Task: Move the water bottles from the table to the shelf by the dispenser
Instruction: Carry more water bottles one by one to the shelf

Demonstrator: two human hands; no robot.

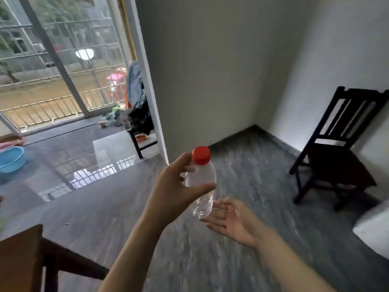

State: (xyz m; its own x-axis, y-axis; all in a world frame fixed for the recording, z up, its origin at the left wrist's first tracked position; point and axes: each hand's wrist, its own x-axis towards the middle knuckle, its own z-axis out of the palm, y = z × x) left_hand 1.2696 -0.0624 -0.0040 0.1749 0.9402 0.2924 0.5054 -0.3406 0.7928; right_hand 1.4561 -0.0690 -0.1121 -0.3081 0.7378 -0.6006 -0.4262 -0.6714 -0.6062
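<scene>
Above the grey floor (pixel 242 175), out in front of the person, a clear water bottle (pixel 202 186) with a red cap (pixel 201 155) is held upright in the left hand (pixel 174 186). That hand wraps the bottle's upper body, thumb across the near side and fingers curled round the far side just under the cap. The right hand (pixel 229 220) lies open, palm up and fingers spread, just beside the bottle's base on its right; whether it touches the base cannot be told. Well to the right of the bottle a dark wooden chair (pixel 336 144) stands by the white wall. Far left of the bottle sits a blue basin (pixel 10 159), and a table (pixel 19 256) corner shows at lower left.
</scene>
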